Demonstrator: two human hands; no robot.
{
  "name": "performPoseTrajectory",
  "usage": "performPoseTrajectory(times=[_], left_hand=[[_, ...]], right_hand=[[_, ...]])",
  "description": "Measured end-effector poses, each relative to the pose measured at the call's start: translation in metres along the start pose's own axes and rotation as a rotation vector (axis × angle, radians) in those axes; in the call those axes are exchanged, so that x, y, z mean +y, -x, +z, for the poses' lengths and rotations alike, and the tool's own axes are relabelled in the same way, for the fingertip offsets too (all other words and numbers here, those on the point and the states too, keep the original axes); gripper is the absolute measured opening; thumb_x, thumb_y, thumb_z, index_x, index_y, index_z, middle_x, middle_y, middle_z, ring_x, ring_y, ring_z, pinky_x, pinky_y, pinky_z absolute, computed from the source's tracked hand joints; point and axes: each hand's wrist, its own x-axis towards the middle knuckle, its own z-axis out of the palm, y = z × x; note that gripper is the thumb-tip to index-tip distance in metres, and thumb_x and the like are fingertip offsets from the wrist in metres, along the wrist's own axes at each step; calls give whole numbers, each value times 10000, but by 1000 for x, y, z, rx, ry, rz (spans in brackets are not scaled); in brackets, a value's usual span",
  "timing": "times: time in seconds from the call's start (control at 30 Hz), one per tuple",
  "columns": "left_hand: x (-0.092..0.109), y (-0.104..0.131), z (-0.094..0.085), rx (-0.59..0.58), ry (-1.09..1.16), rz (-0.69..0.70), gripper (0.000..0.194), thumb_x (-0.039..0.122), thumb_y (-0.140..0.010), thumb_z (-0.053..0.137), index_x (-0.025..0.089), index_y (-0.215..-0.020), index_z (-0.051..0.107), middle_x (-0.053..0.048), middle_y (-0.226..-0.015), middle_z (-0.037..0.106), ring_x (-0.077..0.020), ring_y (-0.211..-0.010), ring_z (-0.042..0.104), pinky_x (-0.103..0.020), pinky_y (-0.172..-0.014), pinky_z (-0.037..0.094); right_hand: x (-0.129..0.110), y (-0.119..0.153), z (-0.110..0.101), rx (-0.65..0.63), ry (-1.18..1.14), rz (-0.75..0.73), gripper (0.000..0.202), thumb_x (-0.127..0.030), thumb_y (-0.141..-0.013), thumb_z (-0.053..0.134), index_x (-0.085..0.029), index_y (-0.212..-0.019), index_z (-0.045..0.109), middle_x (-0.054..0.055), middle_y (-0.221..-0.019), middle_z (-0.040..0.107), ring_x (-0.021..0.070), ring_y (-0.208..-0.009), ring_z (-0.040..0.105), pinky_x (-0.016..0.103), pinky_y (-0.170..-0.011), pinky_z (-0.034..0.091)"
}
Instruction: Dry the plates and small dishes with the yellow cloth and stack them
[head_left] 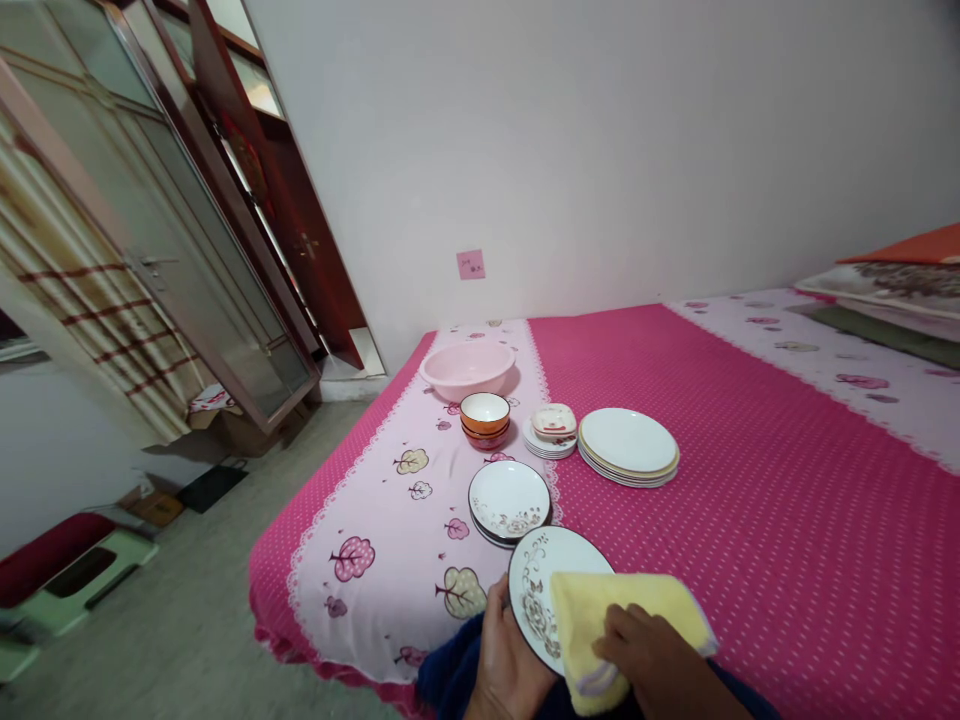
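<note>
My left hand (504, 650) grips the lower left rim of a white plate (536, 580) with a dark edge and brown flower pattern. The plate is held up, tilted, above the near edge of the bed. Across its right side lies a yellow cloth (675, 600), bunched under the closed fingers of my right hand (637, 640). Just beyond the held plate rests a stack of similar patterned plates (510, 495). The underside of the held plate and some of my left fingers are hidden.
The bed (750, 540) has a pink sheet. Behind the plates are stacked bowls (485, 418), small dishes on saucers (553, 425), large oval plates (628, 442) and a pink basin (469, 370). Folded bedding (900, 285) lies far right; a green stool (90, 580) stands left.
</note>
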Motion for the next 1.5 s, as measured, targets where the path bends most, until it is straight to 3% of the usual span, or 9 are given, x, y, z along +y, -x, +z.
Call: performPoseTrajectory(times=[0.23, 0.43, 0.53, 0.73, 0.9, 1.03, 1.17, 1.37, 1.5], left_hand=[[3, 2, 1, 47, -7, -47, 518, 525, -904, 550, 105, -1111, 772, -168, -1137, 759, -375, -1224, 608, -487, -1116, 352], [3, 5, -29, 0, 30, 12, 519, 538, -831, 685, 113, -1118, 771, -135, -1110, 773, -301, -1144, 650, -394, -1103, 367], [-2, 2, -32, -24, 70, 51, 487, 509, -878, 643, 116, -1141, 762, -135, -1191, 751, -264, -1152, 648, -349, -1104, 351], [-3, -1, -10, -40, 68, 14, 539, 489, -971, 466, 84, -1223, 717, -164, -1241, 726, -322, -1272, 584, -436, -1134, 308], [1, 1, 0, -32, 25, 0, 638, 510, -971, 421, 31, -1345, 615, -199, -1301, 686, -344, -1330, 534, -466, -1142, 309], [2, 1, 0, -65, 7, -17, 663, 522, -972, 392, 26, -1359, 602, -203, -1342, 659, -345, -1342, 524, -460, -1143, 318], [1, 1, -2, -35, 18, -6, 625, 521, -968, 416, 48, -1290, 665, -187, -1306, 687, -341, -1312, 553, -451, -1137, 334], [1, 1, 2, 148, -4, 43, 490, 492, -923, 541, 106, -1132, 756, -166, -1179, 750, -353, -1193, 640, -466, -1098, 391], [3, 2, 2, 161, -9, -9, 464, 483, -916, 558, 99, -1058, 777, -157, -1065, 781, -342, -1136, 668, -454, -1063, 435]], right_hand=[[-38, -46, 5, -279, -293, 101, 318, -73, -857, 483, -264, -1019, 679, 31, -950, 701, 205, -852, 633, 301, -786, 480], [-44, -82, 13, -276, -358, 160, 307, -109, -887, 494, -240, -1099, 675, 50, -1006, 681, 207, -895, 623, 313, -791, 471], [-38, -92, 19, -236, -307, 224, 283, -117, -903, 521, -253, -1093, 681, 38, -998, 685, 206, -905, 624, 310, -778, 457], [-10, -82, 31, -127, -150, 284, 449, -17, -883, 477, -231, -1240, 645, 95, -1214, 684, 251, -1106, 606, 365, -899, 456], [11, -58, 29, -92, -28, 317, 414, -28, -861, 481, -221, -1177, 667, 107, -1126, 710, 278, -991, 636, 380, -801, 475], [12, -27, 23, -116, 15, 290, 360, -66, -849, 491, -257, -1084, 686, 82, -1054, 727, 257, -914, 644, 365, -800, 481], [-2, -5, 11, -132, -24, 204, 397, -84, -843, 473, -273, -1119, 687, 69, -1106, 731, 251, -986, 649, 366, -880, 482], [-30, -35, -10, -231, -183, 121, 360, -76, -823, 497, -274, -1064, 676, 46, -1042, 728, 223, -895, 647, 310, -811, 482], [-45, -59, -5, -245, -236, 143, 407, -20, -781, 484, -263, -1059, 654, 29, -1006, 718, 206, -878, 643, 286, -779, 475]])
